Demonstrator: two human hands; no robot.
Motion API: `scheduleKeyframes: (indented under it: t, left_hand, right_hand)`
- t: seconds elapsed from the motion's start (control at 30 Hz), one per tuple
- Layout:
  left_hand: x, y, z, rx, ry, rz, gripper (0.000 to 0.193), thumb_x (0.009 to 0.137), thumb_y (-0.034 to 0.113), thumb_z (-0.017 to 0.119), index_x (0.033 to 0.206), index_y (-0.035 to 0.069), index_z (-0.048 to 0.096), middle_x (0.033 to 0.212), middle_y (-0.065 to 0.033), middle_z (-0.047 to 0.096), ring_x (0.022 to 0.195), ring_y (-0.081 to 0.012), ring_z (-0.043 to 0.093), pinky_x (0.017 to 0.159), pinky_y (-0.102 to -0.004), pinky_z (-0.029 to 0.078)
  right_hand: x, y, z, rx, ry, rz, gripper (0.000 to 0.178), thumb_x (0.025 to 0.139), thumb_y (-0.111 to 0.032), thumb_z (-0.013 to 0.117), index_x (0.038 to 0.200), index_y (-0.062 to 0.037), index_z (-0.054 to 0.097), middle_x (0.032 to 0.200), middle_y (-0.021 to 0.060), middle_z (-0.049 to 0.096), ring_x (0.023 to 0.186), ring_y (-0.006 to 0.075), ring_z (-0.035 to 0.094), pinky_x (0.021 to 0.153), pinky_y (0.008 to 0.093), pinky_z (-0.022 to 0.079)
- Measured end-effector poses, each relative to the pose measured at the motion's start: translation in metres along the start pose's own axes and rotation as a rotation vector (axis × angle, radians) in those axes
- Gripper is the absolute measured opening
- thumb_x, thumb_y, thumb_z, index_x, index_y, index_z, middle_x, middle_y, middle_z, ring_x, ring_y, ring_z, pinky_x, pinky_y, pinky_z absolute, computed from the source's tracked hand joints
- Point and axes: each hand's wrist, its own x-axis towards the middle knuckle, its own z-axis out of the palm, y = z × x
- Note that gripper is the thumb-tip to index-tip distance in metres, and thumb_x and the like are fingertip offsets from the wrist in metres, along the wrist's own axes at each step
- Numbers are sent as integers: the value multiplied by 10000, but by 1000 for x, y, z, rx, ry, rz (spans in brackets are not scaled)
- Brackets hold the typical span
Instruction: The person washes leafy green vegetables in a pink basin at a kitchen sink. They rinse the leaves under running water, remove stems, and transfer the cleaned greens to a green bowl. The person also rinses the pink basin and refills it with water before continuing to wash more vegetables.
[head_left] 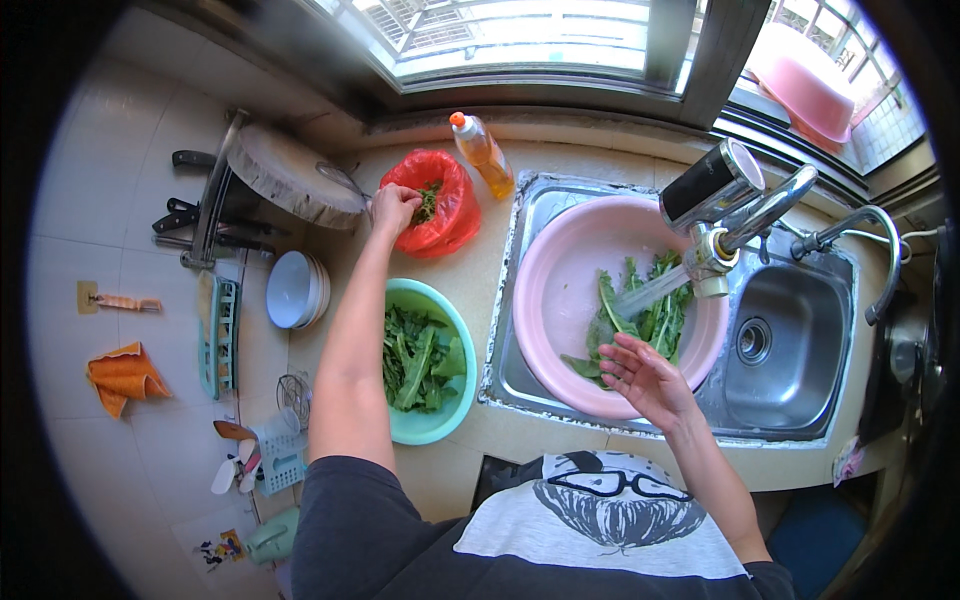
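Observation:
My left hand (pixel 396 208) reaches over the left side of a red plastic bag (pixel 456 217) with green scraps (pixel 428 202) inside. Its fingers are closed together; what they hold, if anything, is hidden. My right hand (pixel 647 381), palm up with fingers apart and nothing in it, hovers over the near rim of a pink basin (pixel 548 290). Green leafy vegetables (pixel 660 312) lie in that basin under a stream of water from the faucet (pixel 712 262). Below my left forearm's right side, a mint-green basin (pixel 462 392) holds more leafy greens (pixel 418 362).
An orange-capped bottle (pixel 484 156) stands beside the bag. The pink basin sits in the left bowl of a steel sink (pixel 790 365). At left are a round chopping board (pixel 290 175), knives in a rack (pixel 212 200) and stacked bowls (pixel 293 290).

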Motion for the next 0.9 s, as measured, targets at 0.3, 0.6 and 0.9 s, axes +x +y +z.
scheduleKeyframes:
  t: [0.3, 0.6, 0.9]
  left_hand:
    - [-11, 1, -14, 49, -103, 111, 171, 760, 186, 702, 924, 166, 743, 919, -59, 651, 904, -236, 616, 822, -390, 431]
    - [-26, 13, -12, 191, 48, 226, 128, 755, 188, 692, 850, 113, 731, 924, -77, 639, 925, -249, 600, 809, -404, 416]
    - [-30, 14, -14, 143, 47, 127, 206, 702, 280, 761, 779, 97, 704, 931, -81, 638, 914, -255, 605, 844, -400, 425]
  right_hand:
    - [3, -1, 5, -45, 18, -4, 458, 912, -222, 561, 1304, -13, 450, 1234, 156, 546, 1079, 227, 548, 959, 355, 442]
    - [0, 1, -1, -22, 120, -4, 423, 907, -194, 560, 1277, -9, 473, 1192, 154, 573, 1027, 209, 573, 932, 342, 465]
    - [1, 4, -9, 37, 174, -12, 385, 898, -178, 563, 1237, -7, 496, 1139, 155, 595, 987, 216, 593, 907, 334, 482]
